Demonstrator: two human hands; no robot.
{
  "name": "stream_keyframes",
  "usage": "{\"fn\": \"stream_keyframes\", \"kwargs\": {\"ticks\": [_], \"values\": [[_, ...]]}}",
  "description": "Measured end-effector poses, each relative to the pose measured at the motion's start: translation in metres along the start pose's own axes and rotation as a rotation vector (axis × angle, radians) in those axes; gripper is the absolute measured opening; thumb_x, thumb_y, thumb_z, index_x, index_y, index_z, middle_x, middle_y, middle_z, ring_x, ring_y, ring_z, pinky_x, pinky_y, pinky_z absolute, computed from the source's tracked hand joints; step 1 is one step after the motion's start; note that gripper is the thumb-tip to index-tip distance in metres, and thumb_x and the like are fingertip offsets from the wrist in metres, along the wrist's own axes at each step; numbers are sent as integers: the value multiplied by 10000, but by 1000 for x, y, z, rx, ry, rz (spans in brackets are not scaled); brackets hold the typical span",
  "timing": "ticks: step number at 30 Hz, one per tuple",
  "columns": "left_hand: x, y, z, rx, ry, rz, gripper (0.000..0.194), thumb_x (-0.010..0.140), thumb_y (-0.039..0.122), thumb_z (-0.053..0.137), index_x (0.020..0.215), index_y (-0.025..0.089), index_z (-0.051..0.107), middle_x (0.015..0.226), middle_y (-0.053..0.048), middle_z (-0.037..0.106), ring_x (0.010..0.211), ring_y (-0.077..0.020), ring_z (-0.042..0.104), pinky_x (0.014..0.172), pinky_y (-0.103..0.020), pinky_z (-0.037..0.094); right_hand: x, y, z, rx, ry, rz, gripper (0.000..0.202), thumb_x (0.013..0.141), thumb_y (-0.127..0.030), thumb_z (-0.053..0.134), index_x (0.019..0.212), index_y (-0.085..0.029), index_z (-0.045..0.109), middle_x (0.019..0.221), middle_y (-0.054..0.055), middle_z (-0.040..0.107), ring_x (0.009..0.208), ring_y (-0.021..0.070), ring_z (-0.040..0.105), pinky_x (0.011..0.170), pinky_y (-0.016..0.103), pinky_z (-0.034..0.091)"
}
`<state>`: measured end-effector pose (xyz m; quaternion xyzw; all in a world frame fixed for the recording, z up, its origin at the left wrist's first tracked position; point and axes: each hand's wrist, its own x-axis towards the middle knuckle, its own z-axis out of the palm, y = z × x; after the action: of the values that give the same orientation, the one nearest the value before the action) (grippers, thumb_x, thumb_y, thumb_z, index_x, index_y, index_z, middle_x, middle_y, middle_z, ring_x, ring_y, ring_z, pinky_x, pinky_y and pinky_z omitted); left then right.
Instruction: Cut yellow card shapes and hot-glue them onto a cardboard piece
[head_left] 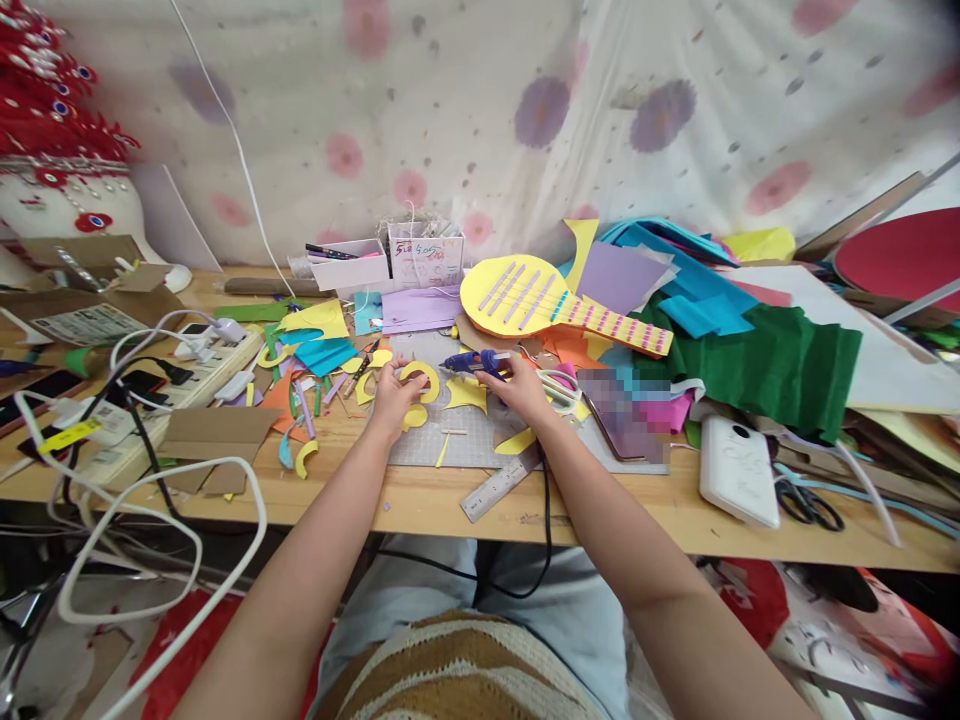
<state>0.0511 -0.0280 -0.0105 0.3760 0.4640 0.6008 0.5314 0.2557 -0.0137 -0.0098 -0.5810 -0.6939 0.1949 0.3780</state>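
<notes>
My right hand [517, 385] is wrapped round a blue hot glue gun [474, 361], its nozzle pointing left and its black cord running down off the table edge. My left hand [390, 402] pinches a curved yellow piece of foam or paper [426, 378], close to the nozzle. Whether nozzle and piece touch, I cannot tell. Under both hands lies a grey cutting mat [420, 452] with yellow offcuts on it. A steel ruler [499, 484] rests across the mat's front edge. Behind my hands lies a yellow paper lute-shaped instrument [517, 297] with purple strips and strings.
Scissors with pale handles [561, 392] and a phone [616, 415] lie right of my right hand. Green crepe paper [772, 365], a white power bank [739, 470] and dark scissors [808, 503] are farther right. Power strips [180, 385] and looping white cables crowd the left.
</notes>
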Motion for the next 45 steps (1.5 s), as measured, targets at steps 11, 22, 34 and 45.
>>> {"fn": "stream_keyframes", "kwargs": {"ticks": [11,22,34,45], "values": [[-3,-1,5,52,-76,16,273,672,224,572,894,204,414,715,24,601,579,-112,602,477,-201,438,-25,-54,-5,141,83,-195,249,785,-335,533,983,-200,467,874,34,595,588,105,545,596,278,450],[0,3,0,42,72,284,309,633,295,687,780,197,434,685,32,585,605,-92,599,589,-223,515,-19,-36,32,418,-268,122,294,700,-294,603,923,-226,425,626,-85,563,491,112,600,539,245,450],[-6,22,-6,129,14,26,388,765,492,543,592,182,385,444,36,516,330,-74,476,414,-220,474,-26,-31,29,65,-25,-61,92,737,-131,485,785,-207,499,952,18,672,788,147,635,747,301,492],[-7,37,-12,298,-107,-208,548,503,163,812,874,183,410,595,37,606,493,-142,621,545,-302,540,-32,-38,26,-152,-116,-396,244,821,-151,425,1028,-202,545,1199,67,578,1012,169,584,805,289,463]]}}
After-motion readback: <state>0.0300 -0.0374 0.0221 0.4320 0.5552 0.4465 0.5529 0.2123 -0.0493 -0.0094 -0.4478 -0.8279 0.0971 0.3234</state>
